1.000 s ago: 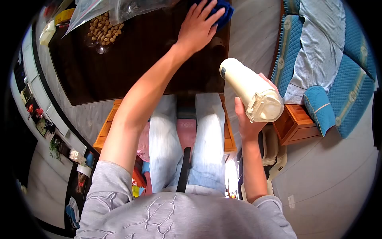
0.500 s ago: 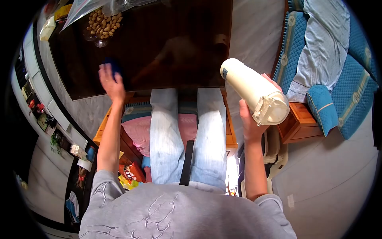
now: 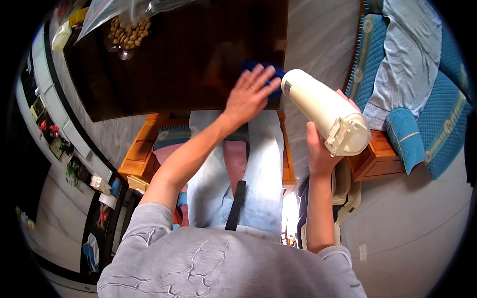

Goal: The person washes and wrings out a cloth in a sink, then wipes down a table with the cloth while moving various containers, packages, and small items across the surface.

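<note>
My left hand (image 3: pixel 247 98) lies with its fingers spread over a dark blue cloth (image 3: pixel 276 74), pressing it to the dark glossy tabletop (image 3: pixel 179 74) by the right-hand edge. Part of the cloth is hidden under the fingers, and its material is hard to make out. In my right hand (image 3: pixel 323 154) is a cream vacuum flask (image 3: pixel 318 104) with a flip lid. The flask is tilted, its lid end toward me and its base reaching up to the table's edge, close to the cloth.
A glass dish of nuts (image 3: pixel 129 34) stands at the table's far left beside clear plastic bags (image 3: pixel 117 12). To the right are a blue quilted sofa (image 3: pixel 370 54) and a wooden arm (image 3: pixel 370 161). A bag (image 3: pixel 343 193) rests on the floor behind my right arm.
My left hand and the blue cloth have swept right across the tabletop, from the left part to the right edge. The flask stays in my right hand, shifted slightly right.
</note>
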Motion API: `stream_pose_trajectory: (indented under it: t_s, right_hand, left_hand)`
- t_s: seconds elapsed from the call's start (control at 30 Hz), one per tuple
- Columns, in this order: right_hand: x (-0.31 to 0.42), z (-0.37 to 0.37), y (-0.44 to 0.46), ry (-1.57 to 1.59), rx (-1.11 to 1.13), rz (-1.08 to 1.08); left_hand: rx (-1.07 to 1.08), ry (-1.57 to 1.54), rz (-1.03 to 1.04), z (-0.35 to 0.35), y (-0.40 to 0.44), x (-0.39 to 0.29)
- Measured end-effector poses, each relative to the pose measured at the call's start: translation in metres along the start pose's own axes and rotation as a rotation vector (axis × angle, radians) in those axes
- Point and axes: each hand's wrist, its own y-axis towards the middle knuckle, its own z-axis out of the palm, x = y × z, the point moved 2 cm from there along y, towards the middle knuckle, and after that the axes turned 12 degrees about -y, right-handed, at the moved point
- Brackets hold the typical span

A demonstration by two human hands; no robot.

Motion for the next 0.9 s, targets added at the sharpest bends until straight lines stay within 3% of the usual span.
stream_pose_trajectory:
  t_s: [0.03, 0.23, 0.3, 0.4, 0.53, 0.63, 0.77, 0.9]
  right_hand:
    - [-0.001, -0.003, 0.002, -0.006, -0.011, -0.005]
    - [-0.009, -0.010, 0.009, 0.060, -0.084, 0.034]
    - [-0.007, -0.011, 0.012, 0.070, -0.092, 0.071]
    - [-0.013, -0.017, 0.012, 0.141, -0.134, 0.076]
    - [-0.027, -0.031, 0.015, 0.083, -0.111, 0.048]
    - [-0.038, -0.037, 0.020, 0.080, -0.103, 0.057]
    - [-0.042, -0.043, 0.026, 0.081, -0.093, 0.078]
    - [-0.038, -0.041, 0.044, 0.035, -0.059, -0.004]
  left_hand:
    - [0.032, 0.087, 0.089, 0.012, -0.003, -0.006]
    - [0.170, 0.029, 0.102, -0.001, 0.002, 0.003]
    - [0.081, 0.018, 0.029, -0.009, 0.026, 0.005]
    - [-0.216, 0.018, -0.064, -0.045, 0.123, 0.018]
    - [-0.600, 0.206, 0.014, -0.093, 0.274, 0.066]
    - [-0.655, 0.243, 0.000, -0.112, 0.329, 0.090]
    - [-0.601, 0.176, -0.029, -0.092, 0.279, 0.066]
    - [-0.290, 0.086, -0.145, -0.060, 0.143, 0.023]
